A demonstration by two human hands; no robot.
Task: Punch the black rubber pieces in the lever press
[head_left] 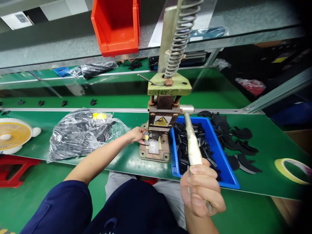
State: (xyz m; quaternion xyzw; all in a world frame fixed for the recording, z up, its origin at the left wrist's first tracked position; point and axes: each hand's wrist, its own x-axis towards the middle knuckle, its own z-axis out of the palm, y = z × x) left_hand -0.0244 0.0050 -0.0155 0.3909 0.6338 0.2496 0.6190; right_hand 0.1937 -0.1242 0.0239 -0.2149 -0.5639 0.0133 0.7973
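Note:
My right hand [202,188] is wrapped round the lever [194,146] of a hand press [162,120], which has a yellow warning label on its front. The lever slants down from the press's right side towards me. At the left of the press base [154,156], my left hand [137,135] pinches a small grey piece [146,134] by the tooling under the ram. Part of that piece is hidden by the fingers and the press. A pale plate [153,146] lies on the base below the ram.
A clear bag of dark curved parts [80,133] lies left of the press. Right of it stand a blue bin [227,170] of black parts and loose black curved pieces [225,133]. A tape roll [280,169], a fan [14,135] and an overhead red bin [119,48] are also around.

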